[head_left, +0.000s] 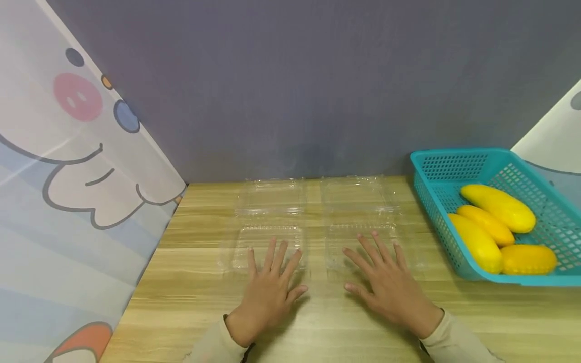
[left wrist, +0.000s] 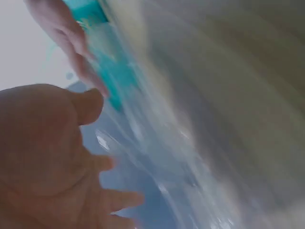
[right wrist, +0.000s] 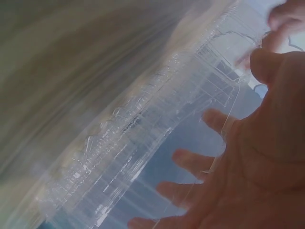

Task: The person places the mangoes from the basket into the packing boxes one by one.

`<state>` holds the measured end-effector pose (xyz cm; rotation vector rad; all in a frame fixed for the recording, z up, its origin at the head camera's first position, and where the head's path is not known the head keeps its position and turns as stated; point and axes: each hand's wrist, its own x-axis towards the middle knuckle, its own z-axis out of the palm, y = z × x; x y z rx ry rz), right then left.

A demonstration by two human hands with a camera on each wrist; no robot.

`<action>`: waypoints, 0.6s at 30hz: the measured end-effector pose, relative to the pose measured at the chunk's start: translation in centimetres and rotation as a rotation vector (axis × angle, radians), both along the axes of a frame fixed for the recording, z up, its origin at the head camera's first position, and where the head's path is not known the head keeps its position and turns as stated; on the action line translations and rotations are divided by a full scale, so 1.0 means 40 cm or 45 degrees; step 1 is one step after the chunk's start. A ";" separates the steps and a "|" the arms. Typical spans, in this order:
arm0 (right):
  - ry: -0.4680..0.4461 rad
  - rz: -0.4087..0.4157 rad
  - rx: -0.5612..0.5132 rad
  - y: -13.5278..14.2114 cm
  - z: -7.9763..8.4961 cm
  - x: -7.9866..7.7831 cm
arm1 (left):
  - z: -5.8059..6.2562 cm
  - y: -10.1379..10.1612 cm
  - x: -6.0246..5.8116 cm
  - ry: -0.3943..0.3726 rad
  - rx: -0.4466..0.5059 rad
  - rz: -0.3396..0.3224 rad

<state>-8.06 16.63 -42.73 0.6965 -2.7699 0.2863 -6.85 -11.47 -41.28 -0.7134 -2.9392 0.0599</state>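
Two clear plastic clamshell boxes lie opened out on the table, lids toward the wall: a left box [head_left: 270, 233] and a right box [head_left: 360, 233]. My left hand [head_left: 271, 292] is spread palm down at the front of the left box, its fingertips overlapping the tray in the head view. Likewise my right hand [head_left: 386, 280] spreads its fingers over the front of the right box. Neither hand grips anything. In the right wrist view the straight fingers [right wrist: 193, 162] stand beside the clear box wall [right wrist: 128, 138]. The left wrist view is blurred.
A turquoise basket [head_left: 426, 201] stands at the right of the wooden table [head_left: 181, 297]. Several yellow, mango-like fruits [head_left: 499, 206] lie in it. Behind the table rises a grey wall [head_left: 290, 91], and a cartoon-printed panel [head_left: 41, 212] borders the left side.
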 end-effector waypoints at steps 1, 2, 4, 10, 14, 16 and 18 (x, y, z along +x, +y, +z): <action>-0.004 -0.003 0.004 0.000 0.003 0.001 | 0.010 0.013 0.003 -0.017 0.045 -0.021; -0.015 -0.004 0.005 0.000 0.005 0.001 | 0.019 0.028 0.006 -0.046 0.106 -0.050; -0.028 -0.006 0.007 -0.001 0.005 0.003 | 0.037 0.062 0.012 -0.109 0.229 -0.118; -0.007 0.006 0.036 -0.004 -0.002 0.007 | 0.060 0.156 0.014 -0.289 0.645 -0.247; 0.043 -0.006 0.039 -0.004 0.000 0.004 | 0.058 0.206 -0.005 -0.492 0.997 -0.174; 0.054 -0.024 0.031 -0.002 0.001 0.003 | 0.053 0.223 -0.014 -0.559 1.121 -0.119; 0.040 -0.046 0.023 0.002 0.004 0.003 | 0.046 0.232 -0.022 -0.597 1.193 -0.084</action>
